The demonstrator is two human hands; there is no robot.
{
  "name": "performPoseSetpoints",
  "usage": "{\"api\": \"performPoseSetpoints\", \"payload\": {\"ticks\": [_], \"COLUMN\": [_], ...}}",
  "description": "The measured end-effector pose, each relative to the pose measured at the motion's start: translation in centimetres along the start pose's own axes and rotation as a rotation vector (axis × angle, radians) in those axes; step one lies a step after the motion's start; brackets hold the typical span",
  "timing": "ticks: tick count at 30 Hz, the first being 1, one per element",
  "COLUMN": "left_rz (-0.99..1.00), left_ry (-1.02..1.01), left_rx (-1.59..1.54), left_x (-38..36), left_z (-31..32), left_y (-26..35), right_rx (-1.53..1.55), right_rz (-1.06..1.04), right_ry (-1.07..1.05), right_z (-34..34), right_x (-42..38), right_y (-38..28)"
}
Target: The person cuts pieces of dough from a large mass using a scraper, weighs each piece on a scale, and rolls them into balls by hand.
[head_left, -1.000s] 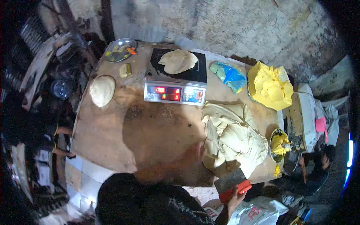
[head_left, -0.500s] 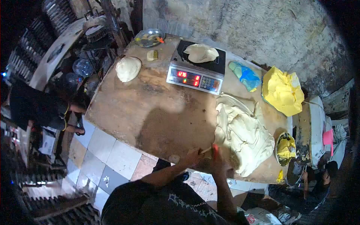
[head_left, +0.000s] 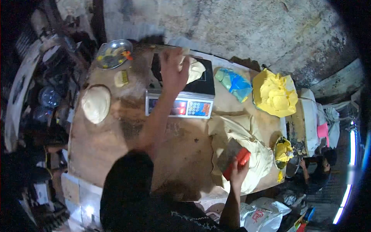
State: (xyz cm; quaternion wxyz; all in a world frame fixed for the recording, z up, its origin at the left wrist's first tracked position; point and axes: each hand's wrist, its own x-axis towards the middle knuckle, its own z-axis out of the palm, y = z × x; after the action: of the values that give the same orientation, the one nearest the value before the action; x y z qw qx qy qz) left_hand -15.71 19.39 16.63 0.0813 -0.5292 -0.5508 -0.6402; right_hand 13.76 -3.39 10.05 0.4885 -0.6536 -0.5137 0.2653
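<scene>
My left hand (head_left: 174, 69) reaches over the black plate of the digital scale (head_left: 199, 108), its blurred fingers bent at the piece of dough (head_left: 196, 72) lying there. A small pale bit of dough (head_left: 185, 51) shows at the fingertips. In my right hand (head_left: 237, 174) is a dough scraper (head_left: 242, 155) with a red handle, its grey blade above the large sheet of soft dough (head_left: 257, 170). That dough spreads over the right part of the table (head_left: 181, 154). My left forearm covers part of the scale's display.
A rounded dough lump (head_left: 96, 103) sits at left, near a small block (head_left: 121, 78) and a metal plate (head_left: 114, 54). A blue-green bag (head_left: 234, 84), yellow wrapping (head_left: 275, 93) and a bowl (head_left: 283, 152) line the right side. Another person (head_left: 319, 172) is at the far right.
My left hand has moved from the table's front edge up to the scale. My right hand has shifted slightly right with the scraper, now over the dough sheet. The camera view has turned.
</scene>
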Motion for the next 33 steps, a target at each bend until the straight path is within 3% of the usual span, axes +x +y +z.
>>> {"api": "performPoseSetpoints", "payload": {"ticks": [1, 3, 4, 6, 8, 10, 12, 13, 15, 16, 17, 18, 19, 23, 24, 26, 27, 28, 29, 30, 32, 33], "left_rz": [-0.002, 0.27, 0.273, 0.307, -0.324, -0.041, -0.265, -0.699, -0.762, -0.378, -0.64, -1.392, -1.391, -0.232, -0.229, -0.648, -0.654, -0.73, -0.805, -0.879, -1.021, -1.084], "left_ry": [-0.008, -0.725, -0.728, -1.266, -0.925, -0.005, 0.053, -0.443, -0.447, -0.568, -0.959, -0.995, -0.979, -0.746, -0.746, -0.975, -0.969, -0.98, -0.993, -1.008, -1.038, -1.05], "left_rx": [-0.021, 0.386, 0.372, 0.522, -0.21, -0.196, -0.271, -0.463, -0.901, -0.531, -0.647, -1.254, -1.249, -0.007, 0.013, -0.506, -0.497, -0.478, -0.459, -0.44, -0.411, -0.404], "left_x": [0.5, -2.3, -1.6, 0.9, 1.6, 2.3, -4.0, -8.4, -30.9, -32.1, -38.1, -47.3, -48.1, -46.5, -44.8, -41.8, -42.4, -43.7, -45.5, -47.4, -49.9, -49.6], "left_z": [3.5, 9.9, 10.0, 8.8, 15.1, 9.3, 4.8, 1.7, 4.4, -1.6, -2.8, -1.6, -1.2, -4.1, -5.0, -7.0, -8.1, -9.2, -10.3, -11.5, -13.6, -14.1], "left_y": [-2.8, -8.5, -7.6, -4.5, -12.7, -8.9, -2.5, 0.1, -2.6, 5.7, 8.6, 10.1, 12.2, 21.2, 21.1, 20.0, 19.6, 19.0, 18.0, 16.7, 13.8, 12.2], "right_rx": [-0.024, -0.055, -0.052, -0.049, 0.121, 0.142, 0.072, 0.098, 0.108, 0.117, 0.124, 0.106, 0.085, 0.111, 0.114, 0.045, 0.138, -0.18, -0.421, -0.331, -0.639, -0.358], "right_rz": [0.033, 0.078, 0.114, 0.146, 0.357, 0.31, 0.354, 0.348, 0.286, 0.223, 0.217, 0.228, 0.244, 0.284, 0.294, 0.249, 0.129, 0.136, -0.128, -0.226, -0.425, -0.304], "right_ry": [0.041, 0.094, 0.1, 0.104, 0.076, 0.112, 0.275, 0.255, 0.301, 0.368, 0.35, 0.373, 0.4, 0.328, 0.308, 0.083, -0.028, -0.254, -0.211, -0.234, -0.456, -0.449], "right_z": [-0.9, -2.6, -3.3, -4.3, -5.7, -7.2, -9.2, -10.7, -12.8, -13.8, -14.8, -15.9, -17.0, -20.5, -20.5, -20.6, -19.0, -18.5, -16.2, -13.5, -9.0, -5.2], "right_x": [-0.4, -2.2, -3.0, -3.4, -5.1, -6.0, -7.6, -8.5, -10.0, -10.7, -11.5, -12.3, -13.3, -16.2, -16.8, -17.2, -16.9, -15.6, -15.5, -14.5, -13.3, -12.2], "right_y": [0.3, 1.5, 2.6, 3.1, 2.5, 3.4, 3.2, 3.7, 4.7, 5.3, 5.7, 6.1, 6.4, 6.2, 5.9, 7.7, 6.8, 5.6, 3.1, 4.0, 4.6, 7.6]}}
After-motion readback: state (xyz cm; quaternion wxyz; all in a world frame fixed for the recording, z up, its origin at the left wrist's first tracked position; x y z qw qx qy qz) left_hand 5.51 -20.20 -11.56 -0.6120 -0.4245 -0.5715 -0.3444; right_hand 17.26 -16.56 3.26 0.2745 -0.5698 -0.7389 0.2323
